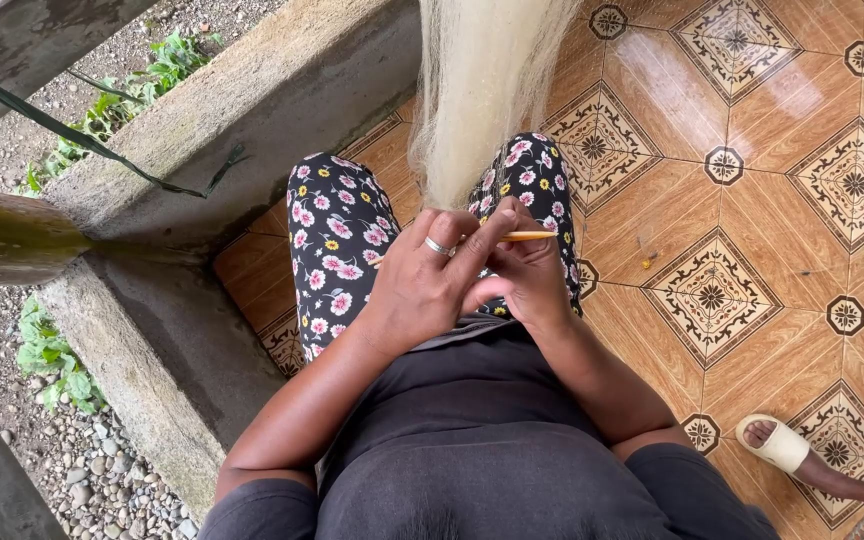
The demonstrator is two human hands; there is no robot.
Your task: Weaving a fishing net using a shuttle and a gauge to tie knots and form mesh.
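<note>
The left hand (422, 285) and right hand (527, 275) meet over the lap, both closed around a thin yellow needle (527, 236), which crosses between their fingers. The pale netting (477, 90) hangs just above them.

Glossy orange floor tiles (752, 220) with dark brown diamond patterns. Grey rough concrete ledge (252, 110) along the left edge; beyond it loose gravel (92, 470) and green leafy weeds (52, 360). Thin dark green strap (72, 135) slanting across the ledge. Another person's foot in a cream slide sandal (777, 445) at lower right
</note>
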